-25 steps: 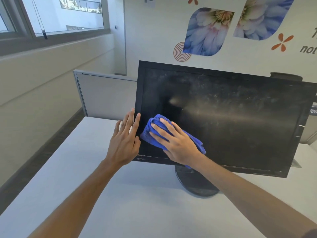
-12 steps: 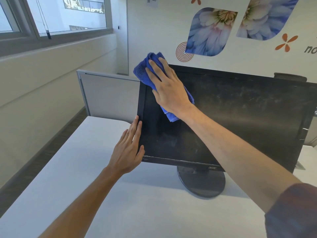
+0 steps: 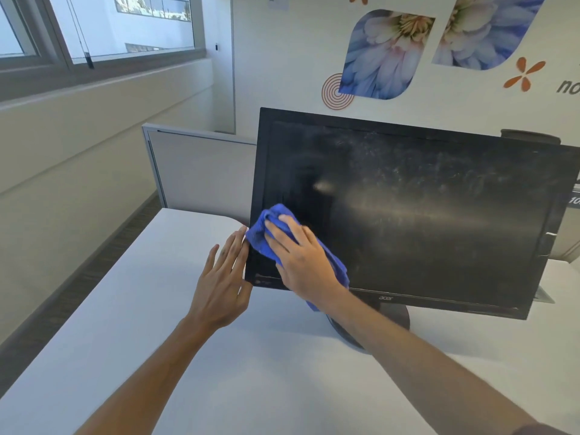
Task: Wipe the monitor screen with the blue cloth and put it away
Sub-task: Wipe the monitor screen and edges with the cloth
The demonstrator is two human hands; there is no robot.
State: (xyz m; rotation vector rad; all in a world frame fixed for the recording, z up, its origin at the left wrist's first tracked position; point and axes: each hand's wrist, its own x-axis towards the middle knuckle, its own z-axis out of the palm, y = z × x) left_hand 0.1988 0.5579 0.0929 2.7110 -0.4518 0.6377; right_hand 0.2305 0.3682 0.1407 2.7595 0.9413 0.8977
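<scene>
A black monitor (image 3: 423, 208) stands on a round base on the white desk (image 3: 251, 372), its screen dusty and smeared, mostly on the right. My right hand (image 3: 301, 259) presses the bunched blue cloth (image 3: 266, 229) flat against the screen's lower left corner, fingers straight over it. Part of the cloth hangs below my palm. My left hand (image 3: 222, 281) rests with straight fingers against the monitor's left edge, close beside the cloth.
A grey partition panel (image 3: 194, 171) stands behind the desk at the left. Beyond it are a window wall and a wall with flower prints. A dark chair top (image 3: 530, 138) shows behind the monitor's right side.
My right hand has swept the cloth from the screen's upper left corner down to its lower left corner. My left hand has stayed at the monitor's left edge.
</scene>
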